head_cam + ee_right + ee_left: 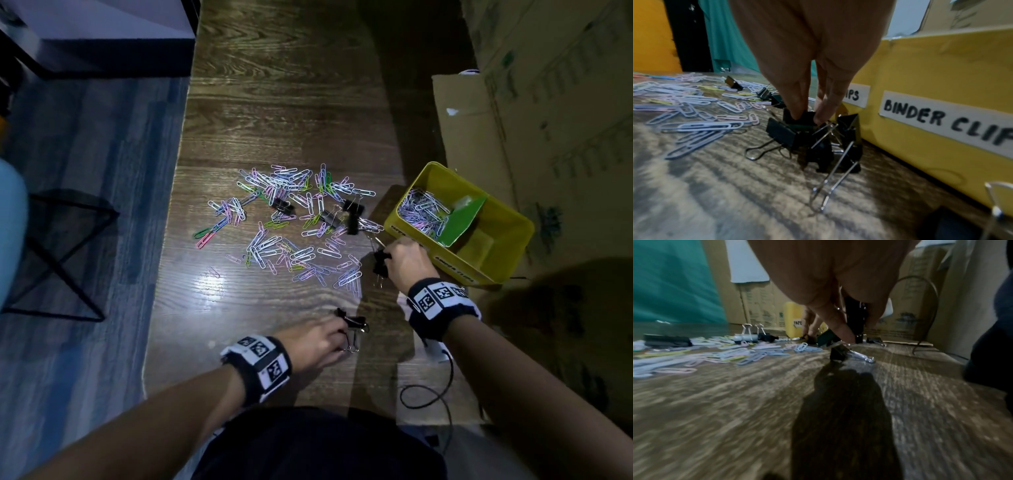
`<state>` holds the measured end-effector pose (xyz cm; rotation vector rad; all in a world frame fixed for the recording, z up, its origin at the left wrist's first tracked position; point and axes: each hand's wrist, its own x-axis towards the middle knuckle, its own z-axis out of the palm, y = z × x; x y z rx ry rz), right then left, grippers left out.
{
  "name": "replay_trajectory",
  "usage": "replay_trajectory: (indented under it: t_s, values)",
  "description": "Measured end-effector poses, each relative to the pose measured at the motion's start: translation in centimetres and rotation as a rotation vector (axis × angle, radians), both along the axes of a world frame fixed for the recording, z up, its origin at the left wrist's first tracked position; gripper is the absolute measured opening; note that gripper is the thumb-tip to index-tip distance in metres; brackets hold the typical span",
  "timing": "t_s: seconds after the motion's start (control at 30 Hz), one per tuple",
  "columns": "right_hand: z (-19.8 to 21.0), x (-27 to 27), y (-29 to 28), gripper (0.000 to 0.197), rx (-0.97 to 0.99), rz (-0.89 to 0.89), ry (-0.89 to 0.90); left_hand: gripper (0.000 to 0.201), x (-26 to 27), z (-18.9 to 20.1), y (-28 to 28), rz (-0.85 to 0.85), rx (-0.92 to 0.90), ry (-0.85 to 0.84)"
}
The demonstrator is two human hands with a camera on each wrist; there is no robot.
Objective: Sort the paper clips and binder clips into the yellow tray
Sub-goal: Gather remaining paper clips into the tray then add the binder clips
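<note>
Binder clips [381,265]: head view, a black cluster pinched in your right hand [407,260] just beside the yellow tray [459,270]; your left hand [317,339] pinches another clip [352,323] near the table edge; paper clips [291,219] lie scattered between.
Left wrist view: fingertips [844,332] curl onto black clips at the tabletop.
Right wrist view: cluster [813,138] tangled, wire handles splayed. Lift it slowly and drop it behind the "BINDER CLIP" label [945,120], not among the paper clips.

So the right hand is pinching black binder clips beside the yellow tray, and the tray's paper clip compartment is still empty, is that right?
Not quite. The head view shows the yellow tray already holds paper clips in that compartment. The rest stands: the right hand pinches black binder clips beside it.
</note>
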<state>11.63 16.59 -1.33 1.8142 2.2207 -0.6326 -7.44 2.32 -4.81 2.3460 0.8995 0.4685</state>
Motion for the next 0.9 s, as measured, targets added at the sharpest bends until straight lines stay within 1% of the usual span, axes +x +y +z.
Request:
replay_trajectory:
  t_s: [0.13,0.17,0.23,0.3,0.33,0.37,0.43,0.47,0.5,0.53,0.6,0.67,0.73,0.8,0.9]
  values:
    - [-0.2,0.9,-0.9,0.026,0.024,-0.03,-0.028,0.009,1.7,-0.7,0.6,-0.16,-0.024,-0.041]
    - [-0.2,1.1,-1.1,0.029,0.02,-0.047,-0.03,0.013,1.7,-1.1,0.6,-0.209,-0.033,-0.016]
    - [-0.3,1.6,-1.3,0.035,0.003,-0.095,-0.025,0.03,1.4,-1.4,1.0,-0.261,-0.033,0.067]
    - [-0.3,2.0,-1.4,0.036,0.004,-0.133,-0.015,0.039,1.0,-1.0,1.8,-0.235,-0.06,0.014]
    - [-0.3,2.2,-1.5,0.037,0.018,-0.145,-0.011,0.038,0.8,-0.6,2.5,-0.204,-0.029,-0.012]
    - [-0.2,2.3,-1.7,0.039,0.042,-0.152,-0.006,0.035,0.5,-0.2,3.3,-0.161,0.037,0.005]
    - [-0.1,2.3,-2.2,0.046,0.092,-0.123,0.022,0.022,0.2,0.1,5.5,-0.03,0.164,0.133]
    - [-0.1,2.1,-2.5,0.05,0.117,-0.078,0.046,0.026,0.2,0.2,6.6,0.044,0.197,0.22]
    - [-0.2,1.9,-2.8,0.051,0.13,-0.018,0.07,0.036,0.4,0.1,7.5,0.077,0.165,0.329]
    - [-0.4,1.6,-3.0,0.052,0.121,0.048,0.083,0.044,0.8,0.2,8.3,0.077,0.092,0.435]
    - [-1.1,1.4,-3.4,0.048,0.059,0.148,0.065,0.05,1.5,0.1,9.3,0.025,-0.028,0.633]
    - [-1.7,1.7,-3.5,0.044,0.004,0.158,0.044,0.052,1.5,-0.1,9.8,-0.037,-0.051,0.738]
    - [-1.7,2.3,-3.3,0.042,0.015,0.111,0.05,0.051,0.6,-0.8,9.7,-0.046,-0.057,0.749]
    - [-1.3,2.5,-3.0,0.04,0.011,0.083,0.032,0.049,-1.3,-1.4,9.2,-0.002,-0.053,0.713]
    - [-0.5,2.1,-2.5,0.042,-0.035,0.13,0.01,0.047,-5.3,-2.0,8.0,0.087,0.007,0.654]
